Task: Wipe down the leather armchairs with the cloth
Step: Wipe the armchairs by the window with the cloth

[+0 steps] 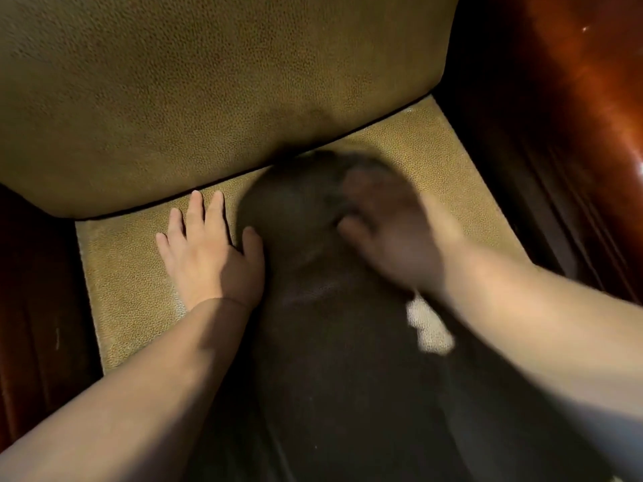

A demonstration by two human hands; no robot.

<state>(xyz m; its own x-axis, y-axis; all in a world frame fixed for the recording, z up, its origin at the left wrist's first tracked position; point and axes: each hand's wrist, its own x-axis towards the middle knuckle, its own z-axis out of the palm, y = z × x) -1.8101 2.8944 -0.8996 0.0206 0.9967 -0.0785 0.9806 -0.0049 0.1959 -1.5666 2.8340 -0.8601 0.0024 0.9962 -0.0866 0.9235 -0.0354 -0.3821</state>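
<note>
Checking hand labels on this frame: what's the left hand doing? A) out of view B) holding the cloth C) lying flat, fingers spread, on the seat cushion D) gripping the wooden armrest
C: the left hand lies palm down with straight, spread fingers on the tan seat cushion, just in front of the backrest.

Glossy reddish-brown wooden panel (591, 99) at the right edge, darker wood (34, 273) at the left, both partly shadowed.

the armchair (146, 293) has a tan pebbled leather seat and a matching back cushion (208, 92) upright behind it, framed by glossy reddish-brown wooden arms (570, 133). the cloth cannot be made out under the blurred right hand.
</note>
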